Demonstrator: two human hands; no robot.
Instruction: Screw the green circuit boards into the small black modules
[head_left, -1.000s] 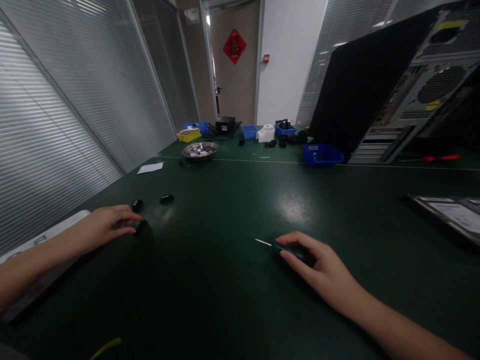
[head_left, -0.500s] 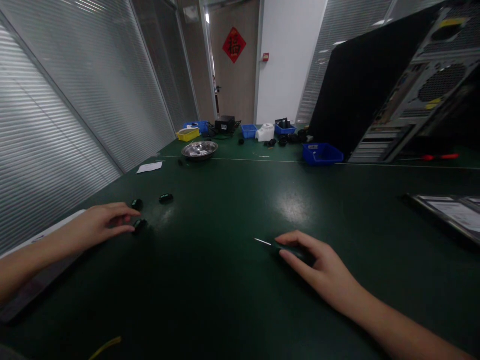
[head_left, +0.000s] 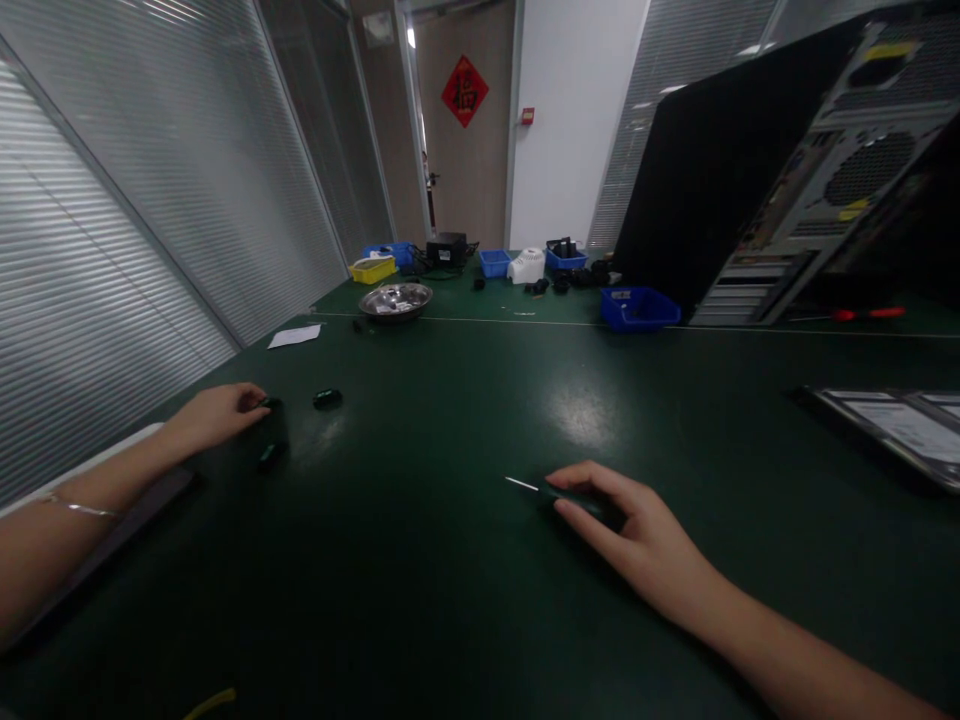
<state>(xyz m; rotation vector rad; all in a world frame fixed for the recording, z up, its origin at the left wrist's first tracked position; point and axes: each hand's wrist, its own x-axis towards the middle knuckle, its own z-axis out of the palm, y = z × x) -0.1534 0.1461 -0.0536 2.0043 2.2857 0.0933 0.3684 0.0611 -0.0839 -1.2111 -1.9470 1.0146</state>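
Note:
My left hand [head_left: 221, 412] reaches over the left part of the green table, its thumb and fingers closed around a small black piece [head_left: 270, 403]. A second small black piece [head_left: 271, 456] lies just in front of that hand, and a third dark piece [head_left: 327, 398] sits to the right. What these pieces are is too small to tell. In my right hand [head_left: 622, 510] is a screwdriver [head_left: 523, 484] with a dark handle, its thin metal shaft pointing left, low over the tabletop.
A steel bowl [head_left: 395, 301], a yellow tray [head_left: 372, 269] and a blue bin [head_left: 640, 309] stand farther back. At right rise a computer case [head_left: 720, 160] and, lower, a labelled metal drive [head_left: 892, 425]. White paper [head_left: 295, 336] lies left; a dark flat device [head_left: 112, 545] is under my left forearm.
My left hand has moved from beside the nearer black piece up to the farther one and closed on it. My right hand keeps the screwdriver in nearly the same place.

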